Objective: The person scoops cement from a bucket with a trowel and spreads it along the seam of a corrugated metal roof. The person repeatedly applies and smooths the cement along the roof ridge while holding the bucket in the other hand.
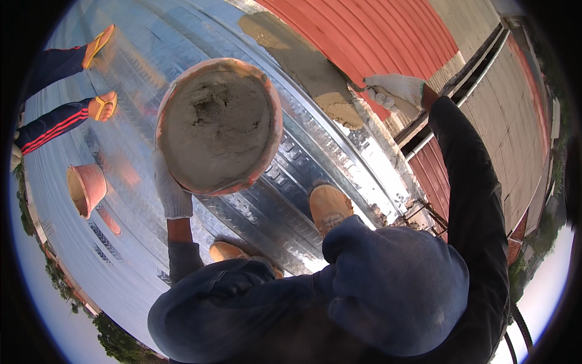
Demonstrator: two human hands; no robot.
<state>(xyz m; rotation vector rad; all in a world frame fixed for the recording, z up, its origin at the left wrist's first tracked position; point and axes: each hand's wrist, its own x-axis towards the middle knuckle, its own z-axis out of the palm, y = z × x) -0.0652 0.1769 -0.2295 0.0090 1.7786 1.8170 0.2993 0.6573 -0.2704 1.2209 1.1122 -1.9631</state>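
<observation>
A round reddish bucket of wet grey mortar stands in front of me, left of centre. My left hand, in a grey knit glove, lies against its near left side, fingers partly hidden by the bucket. Out to the right, my right hand, in a pale glove, is closed around the tan handle of what looks like a trowel. A thin dark metal part shows beyond the fingers; the blade is hard to make out. Close to it, a strip of spread mortar runs along the roof joint.
Shiny metal roof sheeting lies under my shoes. Another person's feet in yellow flip-flops stand at the left. A smaller pink bucket lies tilted nearby. Red corrugated roofing and a pipe are at the right.
</observation>
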